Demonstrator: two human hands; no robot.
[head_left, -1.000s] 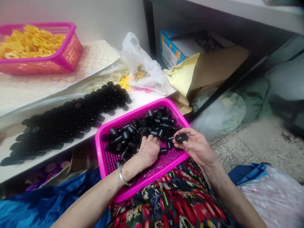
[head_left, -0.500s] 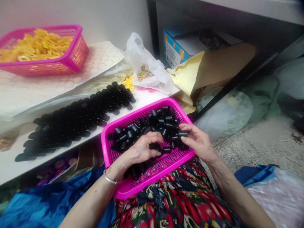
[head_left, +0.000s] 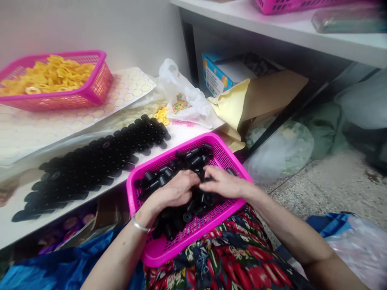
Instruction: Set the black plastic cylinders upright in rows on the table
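Observation:
A pink mesh basket (head_left: 222, 215) rests on my lap, tilted, with many short black plastic cylinders (head_left: 165, 177) heaped in it. My left hand (head_left: 179, 187) is inside, its fingers curled down into the heap; whatever they close on is hidden. Facing it, fingertips close to the left ones, my right hand (head_left: 222, 183) bends its thumb and fingers around black cylinders near the basket's middle. One loose cylinder shows its round hollow end below the hands. Beside the basket, a block of black cylinders (head_left: 96, 161) stands in close rows on the white table (head_left: 119, 181).
Another pink basket (head_left: 104, 80) of yellow rings (head_left: 57, 74) sits on a circle-patterned sheet (head_left: 128, 86). A plastic bag (head_left: 193, 100) with coloured beads lies behind a few yellow rings. At right are a blue box (head_left: 213, 76), a cardboard flap (head_left: 272, 90) and a shelf edge (head_left: 256, 34).
My right hand has moved left from the basket's right side to its middle, up to my left hand. Cylinders have shifted toward the middle. The camera view has tilted up slightly.

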